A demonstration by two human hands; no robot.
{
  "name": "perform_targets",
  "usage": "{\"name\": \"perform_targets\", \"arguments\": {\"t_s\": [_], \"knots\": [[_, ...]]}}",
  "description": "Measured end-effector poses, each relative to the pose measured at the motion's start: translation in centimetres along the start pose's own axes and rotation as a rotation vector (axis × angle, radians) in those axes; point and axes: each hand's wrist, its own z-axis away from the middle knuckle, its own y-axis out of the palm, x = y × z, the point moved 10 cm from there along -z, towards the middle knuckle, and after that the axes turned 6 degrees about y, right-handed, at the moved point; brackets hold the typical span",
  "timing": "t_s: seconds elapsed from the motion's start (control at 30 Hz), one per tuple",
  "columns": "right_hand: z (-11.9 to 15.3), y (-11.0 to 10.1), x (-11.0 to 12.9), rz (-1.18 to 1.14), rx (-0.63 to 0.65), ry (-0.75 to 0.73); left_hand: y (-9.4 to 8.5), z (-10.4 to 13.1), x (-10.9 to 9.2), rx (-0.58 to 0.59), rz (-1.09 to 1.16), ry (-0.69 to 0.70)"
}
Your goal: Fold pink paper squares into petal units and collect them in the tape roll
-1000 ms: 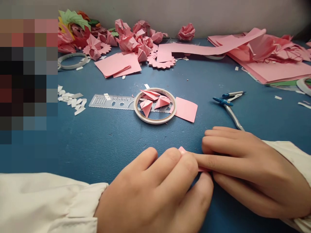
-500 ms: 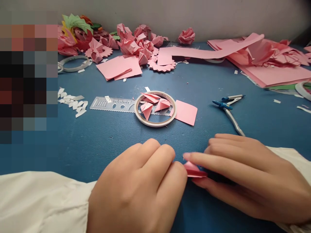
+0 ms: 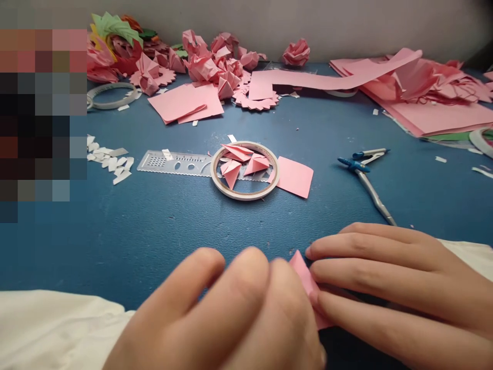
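Observation:
A small folded piece of pink paper (image 3: 303, 273) is between my two hands, low on the blue table. My left hand (image 3: 227, 313) is closed over its left side, with its fingertips hidden behind the knuckles. From the right, the fingers of my right hand (image 3: 400, 288) press on the paper's edge; the thumb is hidden. Beyond the hands lies a roll of white tape (image 3: 246, 197), with several folded pink pieces (image 3: 230, 171) inside its ring. Under the roll sits a clear ruler (image 3: 173, 163). A pink paper square (image 3: 295, 176) pokes out on the right.
A compass (image 3: 372, 192) lies just beyond my right hand. White paper scraps (image 3: 111, 159) are strewn at left. Crumpled and folded pink paper (image 3: 215, 61) is heaped along the wall, with larger pink sheets (image 3: 442, 115) at back right.
The folded paper has turned, so its pink point now faces up between the hands. My left hand has come lower and closer, and my right fingers have moved onto the paper's right side.

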Motion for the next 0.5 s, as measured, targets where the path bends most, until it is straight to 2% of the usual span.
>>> {"name": "perform_targets", "arguments": {"t_s": [0.07,0.17,0.27,0.4,0.5], "knots": [[-0.2,-0.2,-0.4,0.015,-0.029,-0.030,1.3,1.0,0.5,0.119,0.044,-0.069],[-0.4,0.2,-0.8,0.054,-0.018,-0.119,2.2,2.1,0.5,0.201,0.032,-0.082],[-0.5,0.8,-1.1,0.097,0.009,-0.167,2.4,2.2,-0.1,0.202,0.028,-0.024],[-0.5,0.8,-0.9,0.129,-0.044,-0.148,2.8,2.1,-1.6,0.233,0.113,0.073],[-0.2,0.6,-0.8,0.148,-0.066,-0.120,3.8,2.8,-0.7,0.323,0.167,-0.050]]}}
